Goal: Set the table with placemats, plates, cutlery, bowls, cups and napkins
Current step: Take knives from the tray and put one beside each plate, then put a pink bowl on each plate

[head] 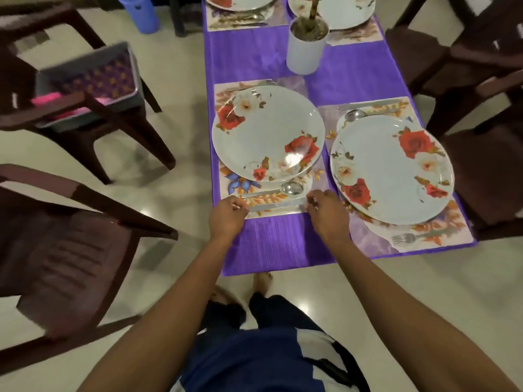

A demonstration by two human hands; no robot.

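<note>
A purple table (268, 244) carries floral placemats with rose-patterned plates. On the near left placemat (223, 94) sits a plate (267, 131), with a spoon (288, 188) just below it. A knife (277, 205) lies along that mat's near edge. My left hand (227, 215) pinches the knife's left end and my right hand (324, 209) pinches its right end. The near right placemat (441, 239) holds a second plate (392, 171), a fork (404, 238) near me, and a spoon (355, 114) with a knife (370, 104) on the far side.
A white pot with a plant (305, 46) stands mid-table. Two more plates (240, 1) (348, 9) lie at the far end. Dark chairs (65, 244) (481, 66) flank the table. A grey tray with pink cloth (90, 83) rests on the left chair. A blue bin (140, 12) stands on the floor.
</note>
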